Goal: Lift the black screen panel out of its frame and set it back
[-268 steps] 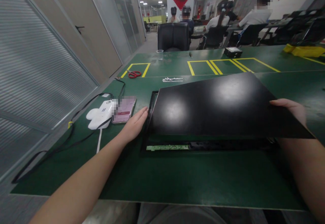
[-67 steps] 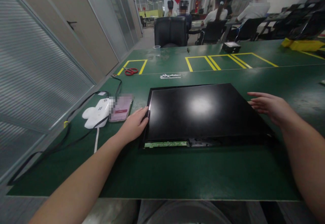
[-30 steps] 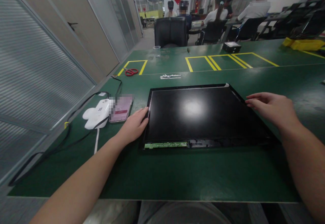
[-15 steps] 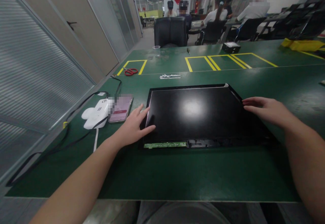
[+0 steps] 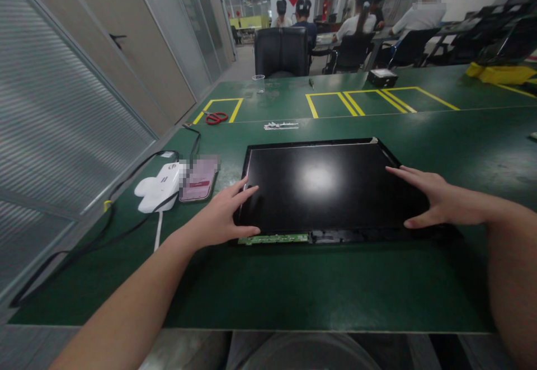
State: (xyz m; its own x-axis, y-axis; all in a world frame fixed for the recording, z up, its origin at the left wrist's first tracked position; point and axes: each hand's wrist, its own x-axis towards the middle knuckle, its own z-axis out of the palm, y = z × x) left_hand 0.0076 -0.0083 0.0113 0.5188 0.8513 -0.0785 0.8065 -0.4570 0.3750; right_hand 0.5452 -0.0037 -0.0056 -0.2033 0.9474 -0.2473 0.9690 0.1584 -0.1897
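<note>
A black flat display panel lies face up on the green table. Along its near edge runs a narrow green circuit board, left of the middle. My left hand rests at the panel's left edge, fingers spread, the thumb near the lower left corner. At the right edge, my right hand reaches over the frame with fingers and thumb apart. Whether the fingertips press on the panel I cannot tell. Neither hand is closed around anything.
Left of the panel are a phone and a white power strip with black cables. Red-handled scissors, white scraps, a clear cup and a black box sit farther back. Several people sit beyond the table.
My right hand has shifted from the panel's right edge inward and its fingers have spread wider. My left hand has slid slightly toward me, its fingers lying a little farther over the panel.
</note>
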